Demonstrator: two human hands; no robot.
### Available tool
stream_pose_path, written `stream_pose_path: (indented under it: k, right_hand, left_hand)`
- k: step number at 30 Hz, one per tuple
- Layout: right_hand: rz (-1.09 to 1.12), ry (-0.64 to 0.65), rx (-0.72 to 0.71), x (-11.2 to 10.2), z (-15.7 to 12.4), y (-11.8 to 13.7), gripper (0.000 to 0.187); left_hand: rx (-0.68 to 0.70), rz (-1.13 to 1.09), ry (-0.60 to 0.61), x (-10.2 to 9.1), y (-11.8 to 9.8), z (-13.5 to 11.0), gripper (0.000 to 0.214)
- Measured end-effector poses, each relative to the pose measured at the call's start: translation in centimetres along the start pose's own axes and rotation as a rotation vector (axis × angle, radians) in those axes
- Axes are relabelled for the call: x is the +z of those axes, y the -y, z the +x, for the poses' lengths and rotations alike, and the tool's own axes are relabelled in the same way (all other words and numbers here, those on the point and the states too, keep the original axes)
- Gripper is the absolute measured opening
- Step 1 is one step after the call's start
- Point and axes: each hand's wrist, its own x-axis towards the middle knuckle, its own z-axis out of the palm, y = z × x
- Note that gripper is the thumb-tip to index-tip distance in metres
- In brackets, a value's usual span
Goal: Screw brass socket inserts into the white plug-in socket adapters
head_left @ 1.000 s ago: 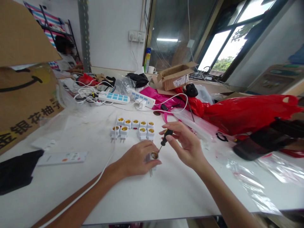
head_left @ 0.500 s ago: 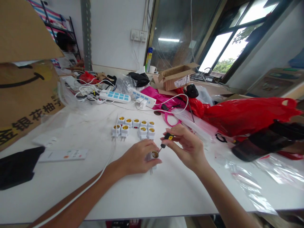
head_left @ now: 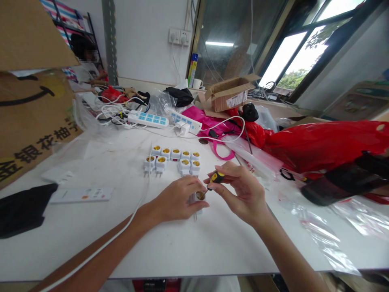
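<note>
My left hand (head_left: 179, 199) is closed around a white plug-in lamp socket (head_left: 199, 196), pressing it to the table with thumb and fingers. The socket's brass-lined mouth faces up, and its metal prongs point toward me. Between the thumb and fingers of my right hand (head_left: 244, 190) is a small black-and-yellow screwdriver (head_left: 216, 177). Its shaft slants down into the socket's mouth, where the tip is hidden. Just beyond my hands, several similar lamp sockets (head_left: 175, 154) stand in two rows, their gold interiors showing.
A white cable (head_left: 142, 198) runs over my left forearm. Power strips (head_left: 148, 119) and tangled cords lie farther back. Left are a large carton (head_left: 36, 117), a black cloth-like piece (head_left: 26, 211) and a white strip (head_left: 82, 194). Right are a dark bottle (head_left: 331, 184), red bags (head_left: 325, 146) and clear plastic bags (head_left: 331, 247).
More yellow shows on the screwdriver's handle, which has turned in my right fingers. My left hand keeps its hold on the lamp socket. The whole view has shifted slightly.
</note>
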Motion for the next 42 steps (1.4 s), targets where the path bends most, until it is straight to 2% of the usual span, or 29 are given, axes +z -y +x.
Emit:
stream_pose_path:
  k: [4,6,9,12,19,21,25,29,34,39,42]
  right_hand:
    - [-0.056,-0.113,0.018,-0.3,-0.1,-0.8,0.044]
    - [-0.079,-0.119,0.032,-0.5,0.1,-0.7,0.047]
    - [-0.159,-0.028,0.026,-0.6,0.8,0.1,0.043]
    - [-0.271,0.084,0.006,-0.6,1.5,1.0,0.032]
    - [-0.273,0.095,-0.033,-0.7,2.0,0.6,0.032]
    - [-0.233,0.142,0.001,-0.9,1.9,0.7,0.030]
    - [-0.076,0.204,0.147,-1.1,1.9,0.9,0.039]
    - [-0.100,0.167,0.030,-1.0,2.2,0.8,0.033]
    - [-0.165,0.169,-0.098,-0.8,2.5,0.7,0.038]
    - [-0.310,0.071,-0.130,-0.9,2.2,0.6,0.038]
    - [-0.381,0.107,-0.100,-1.4,2.4,1.4,0.037]
  left_hand:
    - [-0.014,-0.007,0.016,-0.1,-0.2,0.1,0.025]
    - [-0.019,-0.010,0.026,-0.1,-0.3,0.1,0.024]
    - [-0.025,-0.015,0.028,-0.1,-0.4,0.1,0.024]
    - [-0.036,-0.025,0.027,0.0,-0.4,0.1,0.024]
    - [-0.067,-0.064,0.017,0.0,-0.2,-0.1,0.035]
    - [-0.081,-0.072,0.016,0.1,-0.1,-0.1,0.035]
    - [-0.093,-0.082,0.013,0.1,0.0,-0.1,0.037]
    - [-0.088,-0.077,-0.005,0.4,0.1,-0.3,0.039]
    - [-0.068,-0.061,-0.028,0.7,0.2,-0.4,0.041]
    - [-0.062,-0.065,-0.019,0.5,-0.2,-0.2,0.043]
    - [-0.067,-0.060,-0.018,0.4,-0.3,-0.1,0.041]
